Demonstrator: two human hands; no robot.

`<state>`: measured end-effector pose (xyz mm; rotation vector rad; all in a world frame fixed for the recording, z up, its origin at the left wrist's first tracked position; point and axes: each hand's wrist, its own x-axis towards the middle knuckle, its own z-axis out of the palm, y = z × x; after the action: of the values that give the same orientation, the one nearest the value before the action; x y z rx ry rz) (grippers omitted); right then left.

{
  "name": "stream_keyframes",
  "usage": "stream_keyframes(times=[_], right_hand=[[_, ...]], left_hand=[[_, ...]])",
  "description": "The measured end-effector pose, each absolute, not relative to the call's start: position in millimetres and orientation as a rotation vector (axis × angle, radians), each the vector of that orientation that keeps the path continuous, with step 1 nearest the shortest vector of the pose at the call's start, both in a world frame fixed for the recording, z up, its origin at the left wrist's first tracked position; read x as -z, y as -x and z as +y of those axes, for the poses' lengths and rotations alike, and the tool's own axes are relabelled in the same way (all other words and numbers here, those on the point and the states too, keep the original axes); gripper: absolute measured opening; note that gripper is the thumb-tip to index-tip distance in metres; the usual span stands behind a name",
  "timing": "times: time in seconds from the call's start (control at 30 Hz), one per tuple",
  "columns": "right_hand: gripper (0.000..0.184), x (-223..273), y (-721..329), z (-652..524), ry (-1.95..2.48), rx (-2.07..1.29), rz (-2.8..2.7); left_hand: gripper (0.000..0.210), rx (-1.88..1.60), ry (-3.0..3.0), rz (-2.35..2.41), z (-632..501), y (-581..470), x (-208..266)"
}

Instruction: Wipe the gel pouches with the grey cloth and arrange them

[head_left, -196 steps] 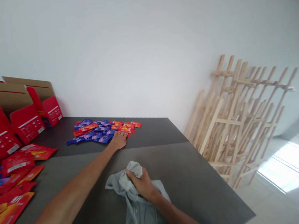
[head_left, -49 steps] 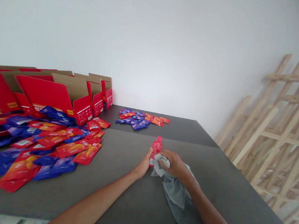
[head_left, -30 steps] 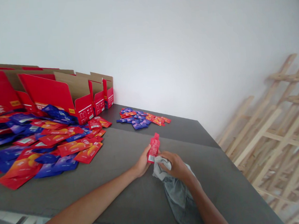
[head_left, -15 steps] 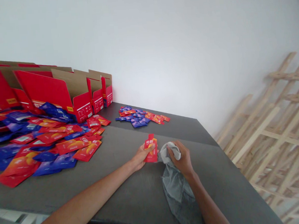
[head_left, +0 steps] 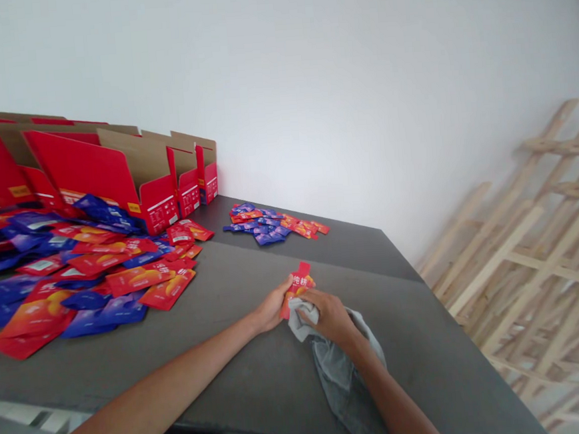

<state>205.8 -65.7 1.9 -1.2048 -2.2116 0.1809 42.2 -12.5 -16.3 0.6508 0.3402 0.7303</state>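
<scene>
A red spouted-shape pouch (head_left: 300,280) with an orange fruit print is gripped in my left hand (head_left: 270,307), above the dark table. My right hand (head_left: 330,315) is closed on a grey cloth (head_left: 337,360) and presses a bunched part of it against the lower face of the pouch. The cloth's loose end hangs down across the table toward the front edge. The cloth and my right fingers hide part of the pouch.
A heap of red and blue pouches (head_left: 93,272) lies at left, before open red cartons (head_left: 157,194). A smaller group of pouches (head_left: 270,224) lies at the table's back. Wooden frames (head_left: 528,258) lean at right against the white wall (head_left: 340,92).
My right hand has moved left with the cloth, from beside the pouch onto its face. The pouch has tilted to the right in my left hand.
</scene>
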Motion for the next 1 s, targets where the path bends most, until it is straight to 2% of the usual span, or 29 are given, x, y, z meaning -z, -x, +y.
stream_keyframes(times=[0.23, 0.53, 0.8, 0.9, 1.0], right_hand=[[0.02, -7.2, -221.2, -60.7, 1.352, 0.064, -1.773], [0.02, -7.1, -200.2, -69.0, 1.145, -0.194, -2.307], [0.02, -7.3, -209.5, -65.2, 1.402, 0.073, -1.913], [0.019, -7.8, -211.6, -64.6, 1.366, 0.036, -1.926], [0.02, -9.2, -205.1, -68.4, 1.208, -0.088, -2.168]], left_hand=[[0.031, -0.748, -0.699, 0.321, -17.7, -46.5, 24.6], [0.043, -0.728, -0.712, 0.31, -14.9, -43.5, 19.7], [0.029, -0.825, -0.674, 0.362, -17.3, -48.3, 24.3], [0.029, -0.829, -0.674, 0.365, -18.0, -48.1, 22.6], [0.034, -0.804, -0.687, 0.342, -18.9, -45.9, 17.9]])
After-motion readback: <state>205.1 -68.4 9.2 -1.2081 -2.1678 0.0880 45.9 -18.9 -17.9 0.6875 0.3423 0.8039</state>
